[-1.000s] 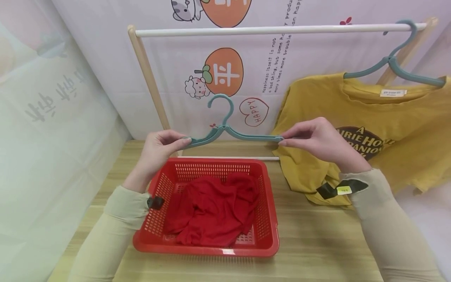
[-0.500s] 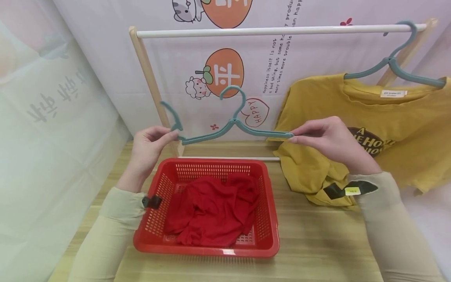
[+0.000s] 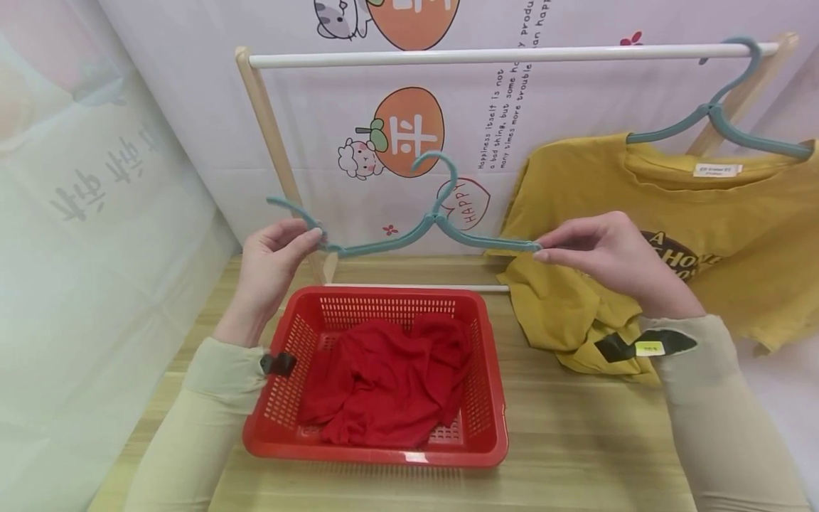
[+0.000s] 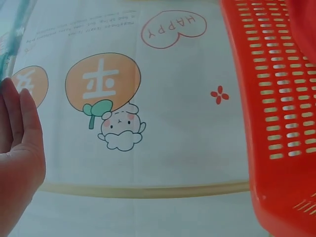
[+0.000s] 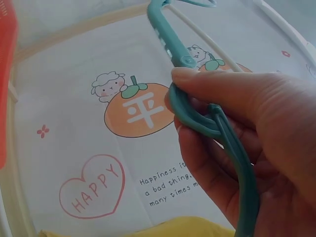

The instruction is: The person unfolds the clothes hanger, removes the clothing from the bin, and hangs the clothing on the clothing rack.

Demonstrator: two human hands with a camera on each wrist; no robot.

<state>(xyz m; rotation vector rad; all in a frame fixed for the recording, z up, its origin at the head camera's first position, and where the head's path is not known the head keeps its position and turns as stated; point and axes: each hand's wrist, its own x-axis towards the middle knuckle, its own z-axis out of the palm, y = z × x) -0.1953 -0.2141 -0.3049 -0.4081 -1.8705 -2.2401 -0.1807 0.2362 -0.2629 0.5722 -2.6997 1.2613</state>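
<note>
Left hand, at about 9 o'clock to the teal folding hanger: thumb and fingers pinch its left end. Beyond the pinch the outer section kinks up toward 10 o'clock. Right hand, 3 o'clock: thumb and fingers pinch the opposite end. Right wrist view shows the thumb on a joint and a curved length of the hanger running down through the palm.

Hanger itself: held up in the air between the two hands, hook at 12, arms spread.

Out from there. Person's sleeves are beige; a yellow label shows at the right cuff. At 6 to 7 o'clock, a red perforated plastic basket on the wooden table, with a crumpled red cloth inside it.

At 12, well above the hook, the white rail of a clothes rack; wooden post toward 10. At 2, a second teal hanger hooked on the rail, wearing a mustard-yellow T-shirt. Backdrop printed with orange persimmons; red heart marked HAPPY close by the hook.
</note>
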